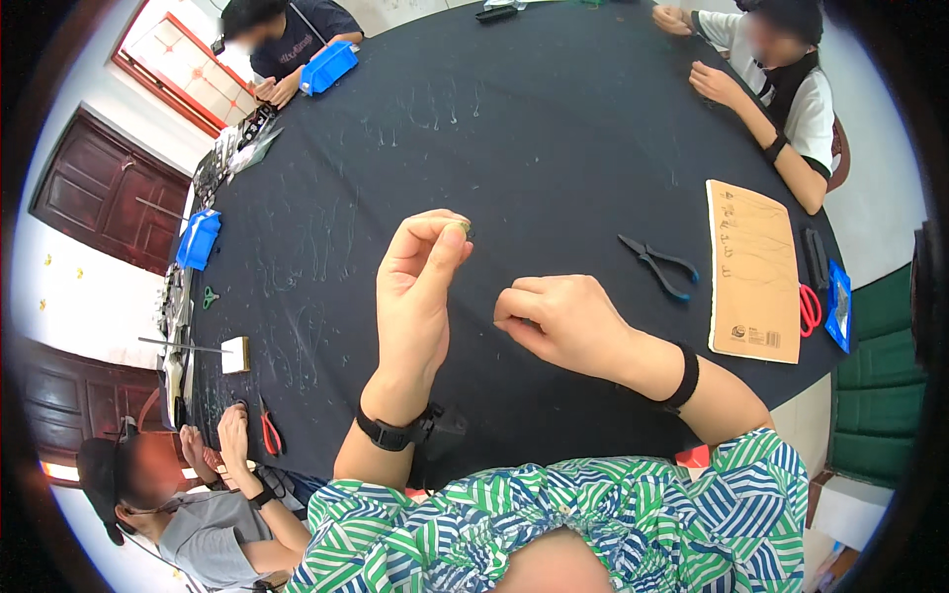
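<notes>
My left hand (pixel 420 272) is raised over the middle of the table, thumb and forefinger pinched together. Between their tips shows a tiny yellowish-green piece (pixel 463 227), too small to name. To its right and a little lower, my right hand (pixel 568 321) is bent with thumb and fingertips pressed together. Whatever those fingers hold, if anything, cannot be made out. The two hands are apart. Nearest to my right hand lie pliers (pixel 647 255) with black and blue handles, spread apart on the black cloth.
A tan notebook (pixel 756 287) lies right of the pliers, beside red-handled scissors (pixel 810 309) and a blue packet (pixel 838 308). Thin clear lines (pixel 316 247) are strewn over the black-covered table (pixel 573 128). Blue bins (pixel 329 68) and red pliers (pixel 271 431) are at the left. Several people sit around.
</notes>
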{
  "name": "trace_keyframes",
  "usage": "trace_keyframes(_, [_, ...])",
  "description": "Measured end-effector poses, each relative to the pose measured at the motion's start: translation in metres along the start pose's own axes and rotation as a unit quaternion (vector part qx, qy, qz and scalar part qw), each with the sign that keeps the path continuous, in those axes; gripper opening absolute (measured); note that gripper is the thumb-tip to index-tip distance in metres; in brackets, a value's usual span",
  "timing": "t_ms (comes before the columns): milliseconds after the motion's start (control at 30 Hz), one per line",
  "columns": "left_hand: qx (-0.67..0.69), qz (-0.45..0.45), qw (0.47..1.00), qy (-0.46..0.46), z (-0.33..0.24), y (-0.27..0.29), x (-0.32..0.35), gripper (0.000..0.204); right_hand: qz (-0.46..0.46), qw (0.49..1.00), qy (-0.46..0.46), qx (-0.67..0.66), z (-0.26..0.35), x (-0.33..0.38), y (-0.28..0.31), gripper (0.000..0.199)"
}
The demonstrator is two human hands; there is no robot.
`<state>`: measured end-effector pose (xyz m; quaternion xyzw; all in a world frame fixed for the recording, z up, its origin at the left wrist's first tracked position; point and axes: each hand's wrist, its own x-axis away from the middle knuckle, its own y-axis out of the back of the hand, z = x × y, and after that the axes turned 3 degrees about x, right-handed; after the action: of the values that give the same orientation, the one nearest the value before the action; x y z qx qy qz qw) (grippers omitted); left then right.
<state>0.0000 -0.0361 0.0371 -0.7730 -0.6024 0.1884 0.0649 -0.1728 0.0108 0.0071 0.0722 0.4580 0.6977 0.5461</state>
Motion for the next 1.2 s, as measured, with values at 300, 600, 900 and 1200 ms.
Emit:
trace_keyframes(300, [0.041,0.01,0.999,0.015,-0.008,0.003,0.003,0.006,-0.065,0.987,-0.013,0.143,-0.015,-0.003,0.001,0.014])
trace_keyframes(600, [0.049,0.01,0.999,0.016,-0.008,-0.005,0.004,0.006,-0.067,0.986,-0.003,0.152,-0.013,-0.001,-0.006,0.016])
trace_keyframes(900, [-0.048,0.053,0.995,-0.065,-0.003,-0.004,0.004,0.005,-0.021,0.993,-0.025,0.112,-0.015,0.0,0.005,0.021])
trace_keyframes(1200, [-0.106,0.055,0.989,-0.09,-0.007,-0.005,0.004,0.004,0.067,0.987,-0.088,0.117,-0.014,-0.003,0.032,0.034])
